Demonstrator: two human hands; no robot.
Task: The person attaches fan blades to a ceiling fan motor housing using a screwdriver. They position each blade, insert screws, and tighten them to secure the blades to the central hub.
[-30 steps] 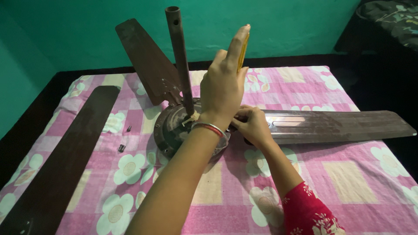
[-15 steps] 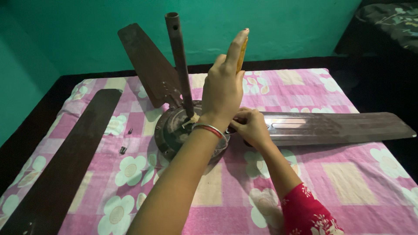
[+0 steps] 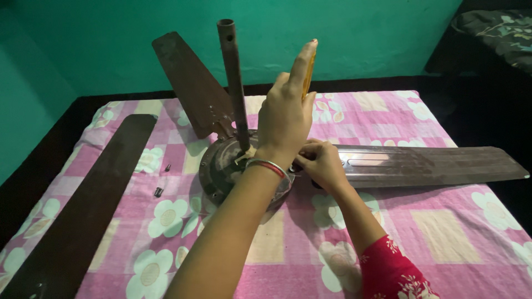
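Observation:
A brown ceiling fan lies on a pink flowered cloth (image 3: 454, 243), its motor hub (image 3: 219, 166) in the middle and its down rod (image 3: 233, 77) sticking up. My left hand (image 3: 285, 119), a bangle on the wrist, grips a yellow-handled screwdriver (image 3: 310, 69) held upright over the hub's right side. The tip is hidden behind the hand. My right hand (image 3: 321, 163) pinches at the root of the right blade (image 3: 432, 166), where it meets the hub. What the fingers hold is hidden.
Another blade (image 3: 191, 83) rises from the hub toward the green wall. A loose blade (image 3: 88, 205) lies along the cloth's left side. Two small screws (image 3: 158, 191) lie between it and the hub. Dark floor surrounds the cloth; a dark bundle (image 3: 499, 27) sits at top right.
The view has shifted slightly. Both hands stay at the hub in the same grip, and the fan has not moved.

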